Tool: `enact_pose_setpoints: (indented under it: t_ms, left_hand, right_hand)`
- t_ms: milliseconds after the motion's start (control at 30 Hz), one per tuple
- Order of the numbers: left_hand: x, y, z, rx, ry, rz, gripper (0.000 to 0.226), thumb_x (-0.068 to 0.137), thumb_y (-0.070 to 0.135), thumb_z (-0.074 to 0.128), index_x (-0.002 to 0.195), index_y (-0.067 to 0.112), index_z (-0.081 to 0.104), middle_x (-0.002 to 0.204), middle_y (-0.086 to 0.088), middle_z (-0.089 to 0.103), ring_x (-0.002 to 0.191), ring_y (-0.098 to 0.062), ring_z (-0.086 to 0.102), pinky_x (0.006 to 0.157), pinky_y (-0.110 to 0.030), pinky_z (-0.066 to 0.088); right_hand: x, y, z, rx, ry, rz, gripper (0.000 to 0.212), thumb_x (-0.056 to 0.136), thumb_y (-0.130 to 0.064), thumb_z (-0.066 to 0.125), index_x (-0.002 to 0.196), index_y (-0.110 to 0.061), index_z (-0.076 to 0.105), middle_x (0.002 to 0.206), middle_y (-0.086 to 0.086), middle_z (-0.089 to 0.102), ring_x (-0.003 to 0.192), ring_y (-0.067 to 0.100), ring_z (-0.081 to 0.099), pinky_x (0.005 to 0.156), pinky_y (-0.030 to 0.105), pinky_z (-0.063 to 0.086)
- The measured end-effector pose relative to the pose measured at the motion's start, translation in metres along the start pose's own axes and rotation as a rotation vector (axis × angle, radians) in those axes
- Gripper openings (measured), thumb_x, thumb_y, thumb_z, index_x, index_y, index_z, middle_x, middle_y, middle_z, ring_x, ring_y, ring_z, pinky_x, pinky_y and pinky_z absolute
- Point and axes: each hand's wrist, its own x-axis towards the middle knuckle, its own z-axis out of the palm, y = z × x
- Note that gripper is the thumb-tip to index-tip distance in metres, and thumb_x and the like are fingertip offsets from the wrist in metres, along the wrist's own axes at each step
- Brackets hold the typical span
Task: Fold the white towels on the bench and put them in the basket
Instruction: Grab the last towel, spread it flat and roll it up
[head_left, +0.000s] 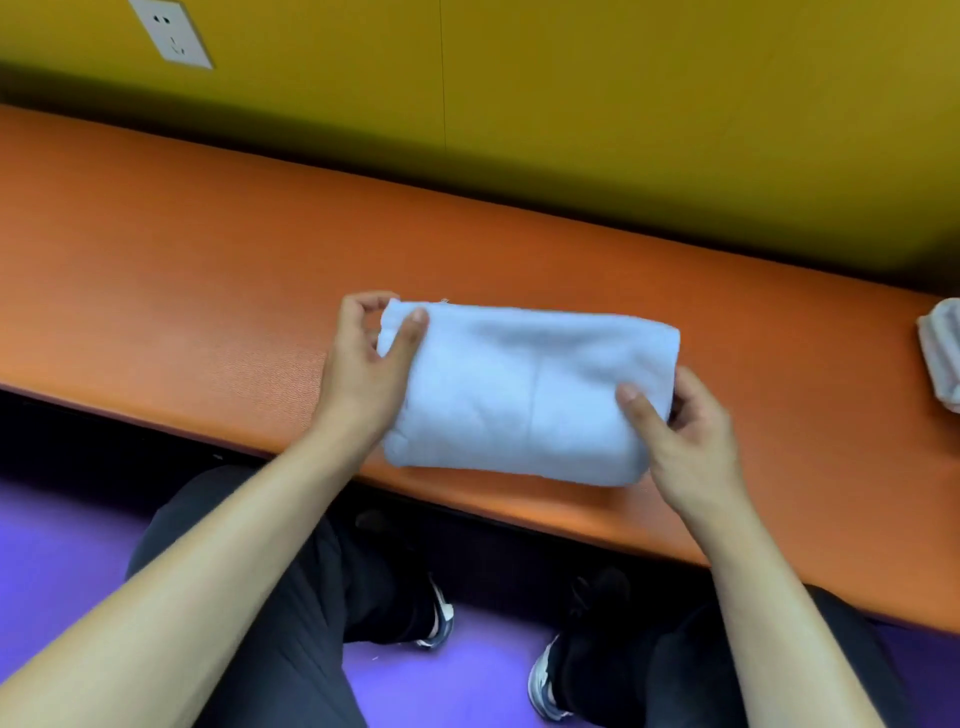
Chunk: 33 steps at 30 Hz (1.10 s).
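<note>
Two hands were on one folded towel (524, 395), which lay flat on the bench (182, 260) near its front edge, directly ahead of the seated person. The left hand (358, 374) pinched the towel's far-left corner, thumb on top and fingers curled behind the edge. The right hand (685, 436) gripped the right end, thumb pressed on the upper face, fingers wrapped under and out of sight. In my judgement this two-ended grip served either to square the fold or to ready the bundle for lifting; which of the two could not be settled. The towel formed a compact rectangle, its long axis running left to right, roughly parallel to the bench edge, with the right end slightly lower in the frame. A faint crease crossed its short way near the middle. A second pale bundle (943, 353) sat at the right margin of the bench, well apart; whether it was a towel or part of the basket could not be told. No basket was identified with certainty.
</note>
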Motion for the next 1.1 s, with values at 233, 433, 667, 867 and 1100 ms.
enact_pose_setpoints:
  t_ms: [233, 433, 667, 867, 1100]
  left_hand:
    - [0.016, -0.018, 0.013, 0.317, -0.153, -0.155, 0.076, 0.089, 0.045, 0.071, 0.150, 0.022, 0.034, 0.136, 0.000, 0.054, 0.117, -0.021, 0.059, 0.096, -0.036, 0.047]
    - [-0.014, -0.035, 0.012, 0.479, -0.217, -0.139, 0.041, 0.097, 0.046, 0.058, 0.125, 0.015, 0.057, 0.124, -0.008, 0.064, 0.116, -0.033, 0.057, 0.085, -0.037, 0.042]
    - [-0.006, -0.009, 0.019, 0.192, -0.221, -0.475, 0.051, 0.086, 0.042, 0.073, 0.124, 0.012, 0.059, 0.122, -0.006, 0.067, 0.104, -0.027, 0.065, 0.089, -0.037, 0.052]
    - [-0.014, 0.009, 0.053, -0.157, -0.172, -0.640, 0.023, 0.095, 0.036, 0.060, 0.101, 0.015, 0.068, 0.094, -0.007, 0.074, 0.078, -0.027, 0.070, 0.065, -0.032, 0.051]
    - [-0.036, 0.037, 0.110, -0.141, -0.275, -0.545, 0.041, 0.086, 0.031, 0.070, 0.121, 0.011, 0.065, 0.108, -0.008, 0.077, 0.099, -0.029, 0.075, 0.087, -0.044, 0.058]
  right_hand:
    - [0.063, 0.028, 0.045, -0.367, 0.188, 0.076, 0.028, 0.094, -0.040, 0.060, 0.107, -0.016, 0.061, 0.102, 0.005, 0.066, 0.096, 0.028, 0.061, 0.080, 0.040, 0.050]
    - [0.019, 0.023, 0.039, -0.606, 0.155, 0.382, 0.066, 0.090, -0.066, 0.050, 0.127, -0.012, 0.053, 0.125, 0.013, 0.057, 0.114, 0.038, 0.057, 0.092, 0.043, 0.047]
    - [0.018, 0.002, 0.014, -0.100, 0.060, 0.756, 0.069, 0.081, -0.059, 0.071, 0.126, -0.009, 0.059, 0.114, 0.004, 0.066, 0.099, 0.025, 0.065, 0.079, 0.032, 0.049]
    - [0.036, 0.026, -0.022, 0.074, -0.001, 0.564, 0.039, 0.082, -0.034, 0.079, 0.114, -0.015, 0.068, 0.098, -0.005, 0.074, 0.082, 0.011, 0.072, 0.061, 0.022, 0.050]
    - [0.054, 0.032, -0.094, 0.025, 0.040, 0.387, 0.037, 0.082, -0.026, 0.080, 0.112, -0.027, 0.058, 0.102, -0.009, 0.072, 0.090, 0.011, 0.071, 0.080, 0.034, 0.057]
